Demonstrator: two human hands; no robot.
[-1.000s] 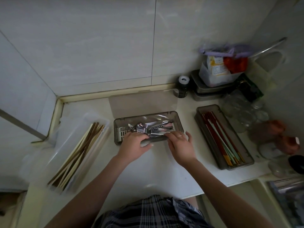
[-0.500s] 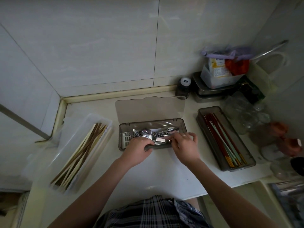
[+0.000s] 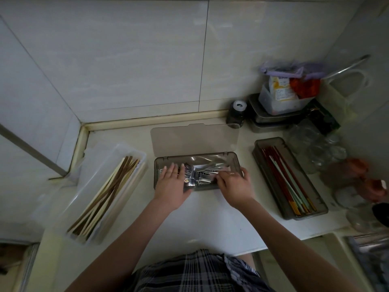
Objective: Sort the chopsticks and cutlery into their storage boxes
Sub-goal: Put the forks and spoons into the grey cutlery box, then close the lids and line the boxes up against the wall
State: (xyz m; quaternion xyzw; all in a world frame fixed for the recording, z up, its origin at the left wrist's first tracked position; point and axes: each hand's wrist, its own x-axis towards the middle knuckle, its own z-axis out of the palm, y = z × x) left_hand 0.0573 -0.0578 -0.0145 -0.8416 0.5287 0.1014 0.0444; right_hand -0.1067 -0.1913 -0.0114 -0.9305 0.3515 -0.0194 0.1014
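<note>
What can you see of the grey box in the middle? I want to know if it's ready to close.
The grey box is a translucent smoky plastic tray lying crosswise on the counter. Its lid is open, lying flat behind it. Shiny metal cutlery lies jumbled inside. The left hand rests flat over its left end; the right hand reaches in, fingers curled on the cutlery.

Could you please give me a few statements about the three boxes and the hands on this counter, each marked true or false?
1. The middle grey box holds metal cutlery. True.
2. Its lid is closed. False: it stands open behind the box.
3. The clear box on the left holds wooden chopsticks. True.
4. The grey box on the right holds spoons. False: it holds red, orange-tipped and pale green chopsticks.
5. The left hand lies with straight fingers over the cutlery. True.
</note>
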